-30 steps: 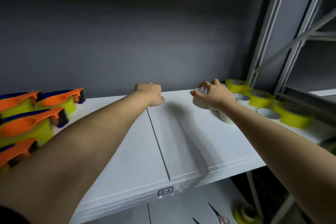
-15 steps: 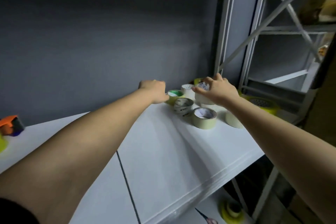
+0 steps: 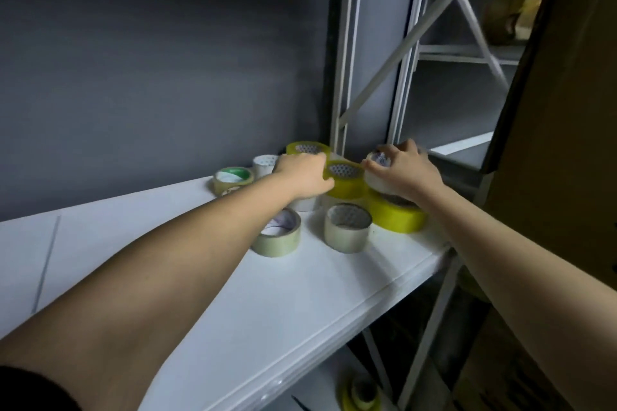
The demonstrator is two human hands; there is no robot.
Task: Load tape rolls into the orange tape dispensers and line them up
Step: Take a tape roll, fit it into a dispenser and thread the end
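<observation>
Both hands at shelf's [image 3: 334,304] far right corner: my right hand [image 3: 405,173] grips a white tape roll [image 3: 377,177], left hand [image 3: 302,177] curled (grip unclear) beside a yellow roll [image 3: 347,182].

You have a single view, from the camera on your head, looking forward and down along both forearms to a white shelf [image 3: 233,294] at about chest height. It faces the dark back wall [image 3: 150,60] and sits close, at arm's reach. The wide lens bends the shelf edge and the rack uprights [image 3: 347,43] on your right. The frame's bottom edge catches a lower shelf [image 3: 320,387].
</observation>
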